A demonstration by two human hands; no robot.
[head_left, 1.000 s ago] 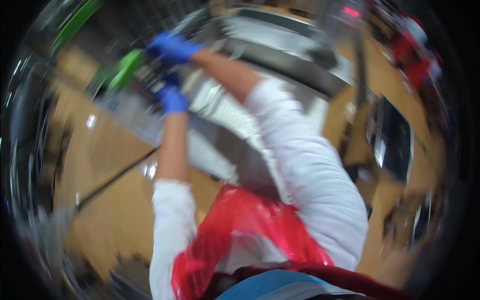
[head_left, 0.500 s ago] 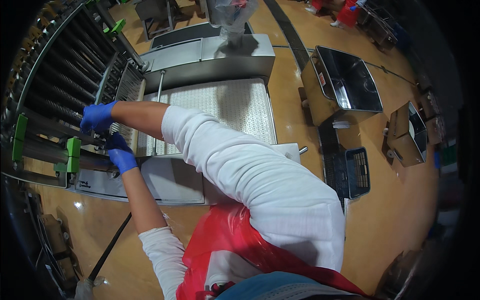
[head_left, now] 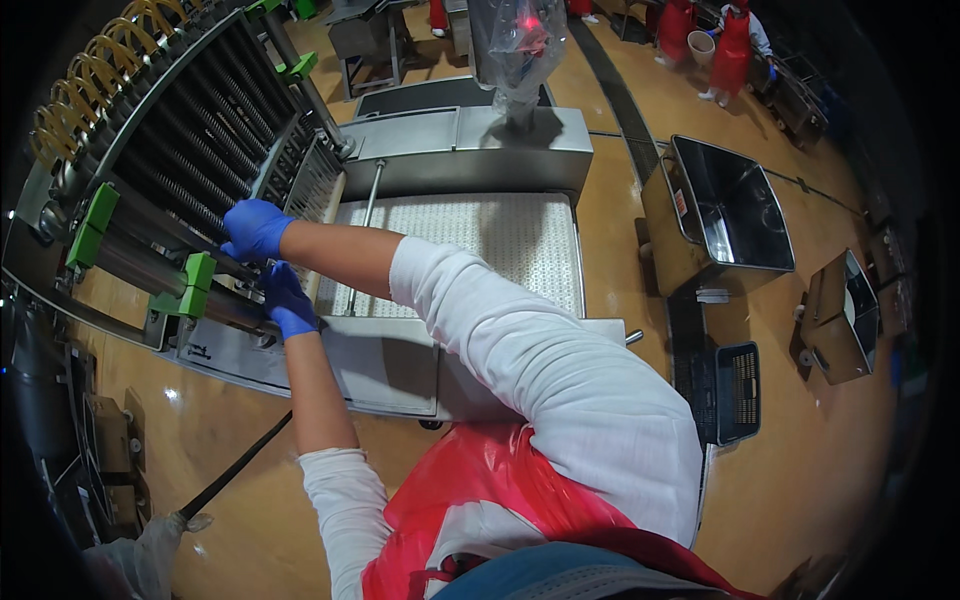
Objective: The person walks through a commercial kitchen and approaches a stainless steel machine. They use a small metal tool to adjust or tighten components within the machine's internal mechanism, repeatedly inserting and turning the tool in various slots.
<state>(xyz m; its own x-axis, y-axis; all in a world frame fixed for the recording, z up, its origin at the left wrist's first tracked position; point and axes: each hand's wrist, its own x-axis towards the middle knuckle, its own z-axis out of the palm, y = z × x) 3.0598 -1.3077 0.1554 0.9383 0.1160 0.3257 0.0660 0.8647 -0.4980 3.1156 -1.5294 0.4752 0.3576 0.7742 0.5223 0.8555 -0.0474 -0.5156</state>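
Note:
Both my hands wear blue gloves and meet at the near lower end of a needle-head machine (head_left: 225, 120) with rows of dark coil springs. My right hand (head_left: 258, 230) reaches across from the right, its fingers curled closed against the lower bar of the spring frame. Just below it, my left hand (head_left: 290, 303) is closed at the same bar, its fingertips partly hidden. What they grip is too small to make out. Thin needles (head_left: 318, 185) hang in a row beside my hands. A white textured conveyor belt (head_left: 480, 240) runs to the right of them.
Green clamps (head_left: 184, 285) sit on the frame, with yellowish hoses (head_left: 95, 75) along its top. Right of the machine stand a steel tub cart (head_left: 665, 215), a dark plastic crate (head_left: 737, 395) and a smaller steel cart (head_left: 835, 330). People in red aprons (head_left: 733, 50) are far off.
The whole view has shifted, so the machine and carts appear further right and lower. Both hands stay at the same bar, with only slight change in their pose.

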